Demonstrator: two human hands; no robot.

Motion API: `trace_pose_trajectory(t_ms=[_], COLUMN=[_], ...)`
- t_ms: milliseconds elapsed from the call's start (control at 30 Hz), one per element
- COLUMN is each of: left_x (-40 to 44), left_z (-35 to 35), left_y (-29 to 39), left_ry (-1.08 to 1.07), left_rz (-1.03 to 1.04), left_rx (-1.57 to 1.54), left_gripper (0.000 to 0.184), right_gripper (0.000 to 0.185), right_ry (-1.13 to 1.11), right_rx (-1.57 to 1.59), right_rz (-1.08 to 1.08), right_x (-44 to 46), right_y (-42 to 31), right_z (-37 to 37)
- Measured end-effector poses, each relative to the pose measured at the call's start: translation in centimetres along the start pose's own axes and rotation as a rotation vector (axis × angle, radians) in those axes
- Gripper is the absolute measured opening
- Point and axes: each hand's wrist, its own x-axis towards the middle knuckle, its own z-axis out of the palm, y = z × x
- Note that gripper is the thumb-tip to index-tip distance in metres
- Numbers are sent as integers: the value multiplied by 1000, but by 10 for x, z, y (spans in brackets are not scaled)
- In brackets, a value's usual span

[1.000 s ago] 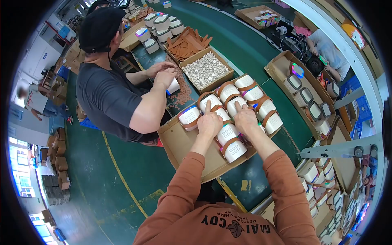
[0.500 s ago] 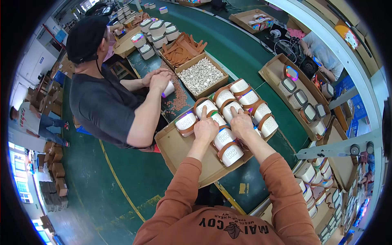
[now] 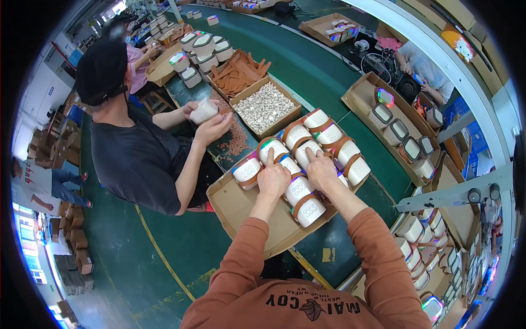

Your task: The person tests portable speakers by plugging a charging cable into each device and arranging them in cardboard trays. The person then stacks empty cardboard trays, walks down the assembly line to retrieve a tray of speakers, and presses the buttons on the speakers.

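Observation:
A shallow cardboard tray (image 3: 230,198) in front of me holds several small white speaker-like boxes with brown straps, button marks and coloured lights at their edges. My left hand (image 3: 273,178) rests its outstretched index fingertip on the face of one white box (image 3: 267,147); its other fingers are bent. On another white box (image 3: 302,159) to the right, my right hand (image 3: 322,169) presses its index finger in the same way. Neither hand grips anything. At the tray's near side lies a white box (image 3: 310,211) with its button grid facing up.
Beyond the tray stand a carton of small whitish parts (image 3: 267,104) and one of brown straps (image 3: 241,71). A co-worker in black (image 3: 137,148) at my left holds a white box (image 3: 204,111). A metal post (image 3: 455,198) and more trays (image 3: 383,123) are at right.
Both index fingers stay on the boxes, with hardly any shift. The co-worker on the left has raised and turned the white box. My view has shifted slightly.

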Motion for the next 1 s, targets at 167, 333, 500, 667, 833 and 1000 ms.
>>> trace_pose_trajectory(t_ms=[167,333,500,667,833,1000], left_x=[0,-1,-2,-3,-3,13], left_z=[5,7,5,-1,-2,-15], left_y=[-3,-4,-3,0,-1,12], left_ry=[28,60,58,23,16,117], left_rz=[19,33,49,23,20,158], left_rx=[-6,-9,1,-22,-28,-56], left_gripper=[26,26,24,24,24,25], right_gripper=[25,23,21,18,20,22], right_ry=[-22,18,57,79,67,72], right_rx=[-28,-13,14,47,47,62], right_rz=[3,-22,-12,16,6,40], right_x=[0,0,2,0,-2,-3], right_y=[0,1,2,0,0,-2], right_z=[1,4,15,10,7,12])
